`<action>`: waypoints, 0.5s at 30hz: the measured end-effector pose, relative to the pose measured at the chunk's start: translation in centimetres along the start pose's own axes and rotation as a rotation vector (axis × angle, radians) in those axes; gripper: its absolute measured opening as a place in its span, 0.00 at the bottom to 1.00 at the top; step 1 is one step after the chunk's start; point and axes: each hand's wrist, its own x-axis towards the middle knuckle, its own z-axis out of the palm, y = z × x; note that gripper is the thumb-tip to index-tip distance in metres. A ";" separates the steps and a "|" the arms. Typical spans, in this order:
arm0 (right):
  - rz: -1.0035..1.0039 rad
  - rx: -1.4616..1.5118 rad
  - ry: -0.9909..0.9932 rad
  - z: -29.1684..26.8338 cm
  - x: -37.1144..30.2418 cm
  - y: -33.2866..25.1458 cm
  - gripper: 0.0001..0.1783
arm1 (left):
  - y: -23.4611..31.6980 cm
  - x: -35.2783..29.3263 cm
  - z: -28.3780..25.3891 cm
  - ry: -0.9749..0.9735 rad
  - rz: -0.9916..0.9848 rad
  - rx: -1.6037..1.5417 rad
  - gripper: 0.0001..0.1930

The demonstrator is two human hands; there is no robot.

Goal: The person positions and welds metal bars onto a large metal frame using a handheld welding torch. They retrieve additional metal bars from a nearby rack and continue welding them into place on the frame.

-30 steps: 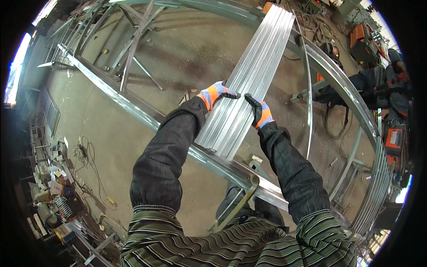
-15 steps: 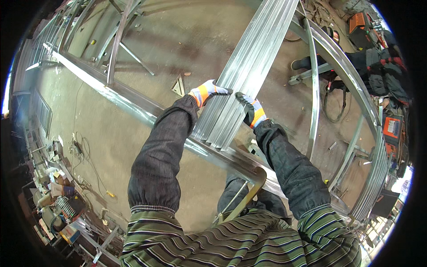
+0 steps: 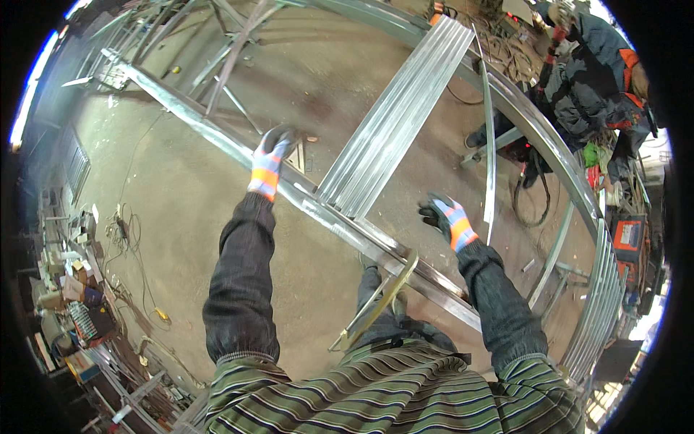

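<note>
A bundle of long, shiny metal bars (image 3: 401, 116) lies side by side, bridging a near metal beam (image 3: 325, 213) and a far curved beam. My left hand (image 3: 269, 165), in a grey, orange and dark-fingered glove, is over the near beam, left of the bundle. Its fingers are slightly blurred but look stretched out, with nothing visible in them. To the bundle's right hangs my right hand (image 3: 450, 219), gloved alike, fingers spread and empty, apart from the bars. A yellowish, clamp-like bar (image 3: 383, 298) with a thin rod crosses the near beam before my legs.
A small triangular metal piece (image 3: 298, 158) shows beyond my left hand. Upright and slanting frame members (image 3: 235, 61) stand at upper left. A person in dark clothing (image 3: 589, 87) is at upper right, above an orange machine (image 3: 627, 235). Cables (image 3: 137, 249) and clutter lie left.
Both hands have let go of the bundle and moved apart, the left to the left, the right to the right and lower. The view has shifted, showing more of the bundle's far end.
</note>
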 end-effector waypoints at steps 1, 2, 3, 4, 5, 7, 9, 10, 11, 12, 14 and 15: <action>-0.082 -0.055 -0.028 -1.0 -2.5 -0.1 0.23 | 1.1 -3.1 -1.8 0.108 -0.026 -0.058 0.19; -0.130 -0.087 -0.008 -1.8 -4.9 -0.1 0.23 | 2.0 -6.8 -3.9 0.157 0.028 -0.152 0.19; -0.245 -0.120 -0.080 -2.3 -7.3 0.2 0.25 | 2.6 -10.8 -5.9 0.270 -0.020 -0.123 0.20; -0.387 -0.266 -0.126 -2.4 -9.3 0.7 0.25 | 2.8 -15.3 -7.6 0.339 -0.011 -0.125 0.21; -0.442 -0.338 -0.161 -2.1 -11.3 1.6 0.26 | 2.7 -20.4 -9.2 0.437 -0.042 -0.148 0.21; -0.486 -0.387 -0.258 -1.2 -15.3 3.6 0.28 | 1.7 -32.2 -11.4 0.591 -0.127 -0.167 0.21; -0.426 -0.448 -0.370 0.5 -19.2 5.9 0.29 | -0.3 -44.5 -11.8 0.739 -0.210 -0.177 0.21; -0.389 -0.479 -0.435 1.8 -21.1 7.0 0.29 | -1.5 -50.3 -11.6 0.867 -0.264 -0.209 0.21; -0.414 -0.530 -0.445 3.3 -23.0 7.9 0.29 | -2.6 -56.0 -11.5 0.855 -0.319 -0.189 0.22; -0.453 -0.570 -0.528 5.5 -24.7 9.5 0.29 | -3.7 -61.5 -11.7 0.923 -0.405 -0.196 0.24; -0.284 -0.562 -0.561 10.4 -27.6 12.7 0.27 | -7.2 -72.0 -10.7 1.111 -0.519 -0.332 0.27; -0.254 -0.603 -0.649 12.7 -28.7 14.3 0.26 | -9.6 -76.3 -10.0 1.171 -0.603 -0.356 0.28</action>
